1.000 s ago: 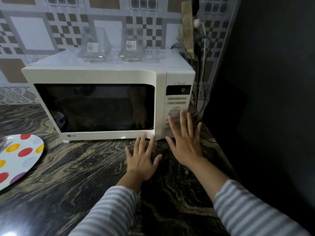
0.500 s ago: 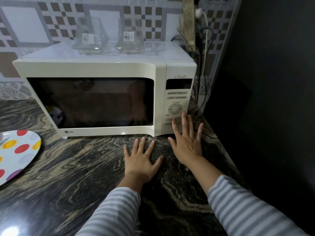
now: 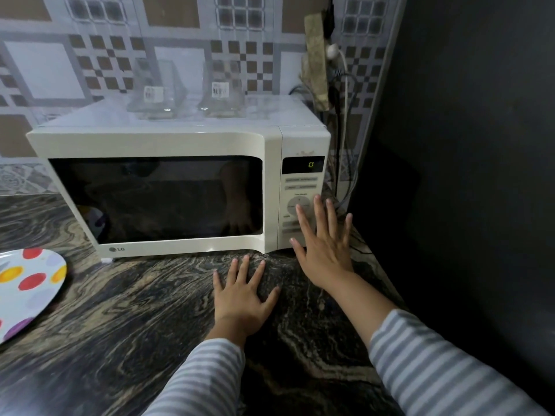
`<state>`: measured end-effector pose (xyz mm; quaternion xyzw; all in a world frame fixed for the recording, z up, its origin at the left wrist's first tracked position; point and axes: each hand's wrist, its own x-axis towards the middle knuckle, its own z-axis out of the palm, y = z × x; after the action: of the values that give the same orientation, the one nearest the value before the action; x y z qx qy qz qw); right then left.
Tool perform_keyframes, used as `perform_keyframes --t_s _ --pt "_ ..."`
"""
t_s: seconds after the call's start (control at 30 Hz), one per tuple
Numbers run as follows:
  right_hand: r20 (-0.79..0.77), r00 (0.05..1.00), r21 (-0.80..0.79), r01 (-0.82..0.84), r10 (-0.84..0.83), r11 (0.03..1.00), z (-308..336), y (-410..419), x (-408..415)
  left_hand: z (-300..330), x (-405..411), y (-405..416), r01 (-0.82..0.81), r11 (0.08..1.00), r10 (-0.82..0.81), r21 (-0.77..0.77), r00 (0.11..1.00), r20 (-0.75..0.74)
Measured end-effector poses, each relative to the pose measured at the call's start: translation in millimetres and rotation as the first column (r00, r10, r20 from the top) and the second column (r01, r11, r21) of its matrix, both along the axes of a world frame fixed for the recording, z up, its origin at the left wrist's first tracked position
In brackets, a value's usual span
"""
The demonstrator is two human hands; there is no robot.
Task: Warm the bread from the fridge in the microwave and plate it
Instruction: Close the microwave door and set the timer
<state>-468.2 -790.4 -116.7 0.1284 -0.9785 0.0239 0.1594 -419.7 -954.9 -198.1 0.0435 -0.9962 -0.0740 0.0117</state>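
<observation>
The cream microwave (image 3: 168, 187) reads "LG" at its door's lower left corner, its display (image 3: 303, 165) shows "0", and its door is shut; the bread cannot be seen through the dark window. Before it the left hand (image 3: 243, 298) lies flat and empty, fingers spread, on the marbled counter (image 3: 120, 325). The right hand (image 3: 324, 244), also spread and empty, is raised in front of the control panel (image 3: 300, 187), and a spotted plate (image 3: 27, 292) lies left of the microwave.

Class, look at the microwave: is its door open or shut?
Shut. The microwave door sits flush with the control panel, its dark window facing forward; no gap shows along its edge.
</observation>
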Motion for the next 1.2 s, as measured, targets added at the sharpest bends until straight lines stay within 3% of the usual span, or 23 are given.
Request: perform_keyframes --t_s 0.63,0.77,1.03,1.2 --pt "0.044 0.999 0.062 0.013 -0.016 0.998 5 3 -4 1 0 1 0.003 1.0 -0.002 0.006 1.0 -0.017" --pt "0.038 0.999 0.004 -0.003 0.003 1.0 -1 2 8 1 1 0 0.003 1.0 -0.003 0.01 1.0 -0.01" --pt "0.283 0.956 -0.082 -0.06 0.081 0.995 -52 -1 31 2 4 0 0.001 1.0 -0.001 0.021 1.0 -0.023" --pt "0.371 0.928 -0.125 0.012 0.035 0.992 -73 -3 31 2 4 0 0.0 1.0 0.001 0.023 1.0 -0.021"
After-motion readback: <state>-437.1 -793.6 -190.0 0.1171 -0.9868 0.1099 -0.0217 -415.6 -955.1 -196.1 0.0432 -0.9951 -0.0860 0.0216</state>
